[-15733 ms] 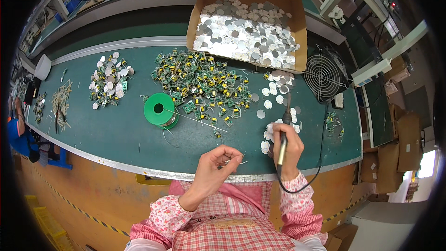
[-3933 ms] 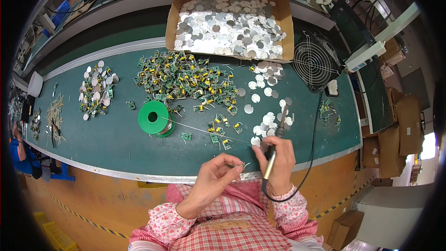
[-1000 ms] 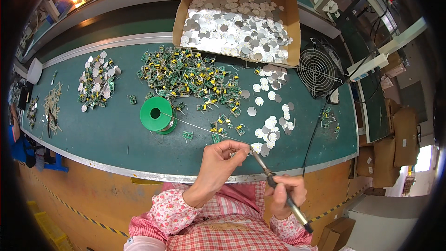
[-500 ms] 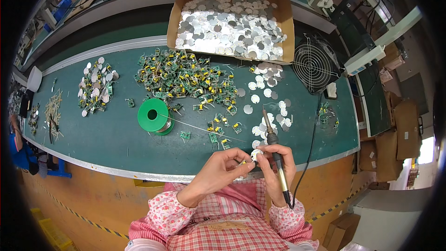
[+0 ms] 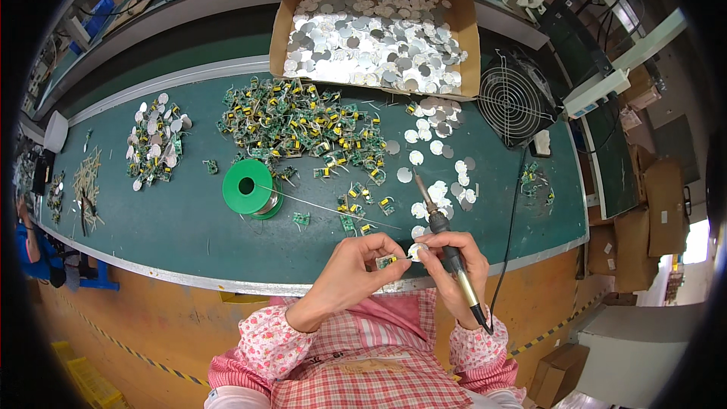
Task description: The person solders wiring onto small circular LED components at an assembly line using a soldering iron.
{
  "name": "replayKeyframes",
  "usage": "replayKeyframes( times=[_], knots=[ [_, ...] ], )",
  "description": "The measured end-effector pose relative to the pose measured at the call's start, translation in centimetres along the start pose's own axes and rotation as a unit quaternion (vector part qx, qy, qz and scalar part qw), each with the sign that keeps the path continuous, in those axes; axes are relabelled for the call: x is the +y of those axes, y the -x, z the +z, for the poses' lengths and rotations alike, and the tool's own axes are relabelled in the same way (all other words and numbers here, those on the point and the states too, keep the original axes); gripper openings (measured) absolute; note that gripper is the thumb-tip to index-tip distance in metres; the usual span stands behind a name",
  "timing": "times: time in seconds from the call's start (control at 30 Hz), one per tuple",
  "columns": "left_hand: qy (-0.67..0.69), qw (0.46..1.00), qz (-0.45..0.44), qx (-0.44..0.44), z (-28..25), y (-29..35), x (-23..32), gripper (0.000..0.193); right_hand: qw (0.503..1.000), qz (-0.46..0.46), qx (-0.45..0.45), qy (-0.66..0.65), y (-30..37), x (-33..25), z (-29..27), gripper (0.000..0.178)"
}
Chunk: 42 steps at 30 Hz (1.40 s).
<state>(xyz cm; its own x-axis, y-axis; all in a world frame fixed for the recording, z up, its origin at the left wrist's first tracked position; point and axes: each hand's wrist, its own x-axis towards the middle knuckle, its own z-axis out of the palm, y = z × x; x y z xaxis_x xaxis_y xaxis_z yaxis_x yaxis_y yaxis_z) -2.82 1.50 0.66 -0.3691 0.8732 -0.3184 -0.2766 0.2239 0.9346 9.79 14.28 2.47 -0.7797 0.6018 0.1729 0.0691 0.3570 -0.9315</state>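
Near the front edge of the bench, my left hand [image 5: 350,271] pinches a small green circuit board [image 5: 386,261] with a yellow part on it. Close beside it, my right hand [image 5: 463,269] holds a round white disc [image 5: 417,251] between thumb and fingertips. A soldering iron [image 5: 453,261] also rests in that hand, its tip pointing up and away over the bench. The disc and the board are nearly together, perhaps joined by a thin lead; whether they touch is too small to tell. A green spool of solder wire [image 5: 233,195] lies left of my hands, its wire stretching toward them.
A cardboard box [image 5: 280,45] full of discs stands at the back. Heaped circuit boards [image 5: 303,125] lie in front of it, with a pile of boards with discs [image 5: 157,140] farther left. Loose discs [image 5: 438,193], a black fan [image 5: 516,98] and the iron's cord [image 5: 511,235] are on the right.
Both hands stay close together. The soldering iron has tilted further, its tip shifting left and its handle end right. The board in my left hand has moved slightly left, away from the disc.
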Motion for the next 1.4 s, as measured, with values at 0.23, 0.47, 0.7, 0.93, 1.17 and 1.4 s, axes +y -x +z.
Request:
replayKeyframes(
  times=[0.23, 0.47, 0.7, 0.93, 1.17, 1.4],
  knots=[
    [-0.003, 0.999, 0.021, 0.026, 0.3, 0.1, -0.3, 0.011, 1.0, -0.017, 0.001, 0.01, -0.2, -0.3, 0.1, 0.018],
    [0.0, 0.999, 0.027, 0.041, 0.5, 0.1, -0.7, 0.011, 1.0, -0.011, -0.004, 0.01, -0.2, -0.4, 0.1, 0.018],
    [0.062, 0.995, 0.004, 0.072, 0.5, 0.1, -0.6, 0.012, 0.992, -0.088, 0.019, 0.091, -0.3, -1.2, 0.4, 0.03],
    [0.116, 0.981, 0.032, 0.155, 0.5, -1.0, -1.2, 0.015, 0.99, -0.091, 0.076, 0.071, 3.2, -1.2, -1.7, 0.021],
    [0.17, 0.97, 0.054, 0.168, 0.9, -1.1, -0.4, 0.014, 0.993, -0.055, 0.1, -0.038, 3.7, -1.7, -0.8, 0.016],
    [0.171, 0.969, 0.066, 0.167, 1.0, -1.0, -0.4, 0.013, 0.995, -0.057, 0.082, -0.018, 3.4, -1.5, -0.6, 0.015]
  ],
)
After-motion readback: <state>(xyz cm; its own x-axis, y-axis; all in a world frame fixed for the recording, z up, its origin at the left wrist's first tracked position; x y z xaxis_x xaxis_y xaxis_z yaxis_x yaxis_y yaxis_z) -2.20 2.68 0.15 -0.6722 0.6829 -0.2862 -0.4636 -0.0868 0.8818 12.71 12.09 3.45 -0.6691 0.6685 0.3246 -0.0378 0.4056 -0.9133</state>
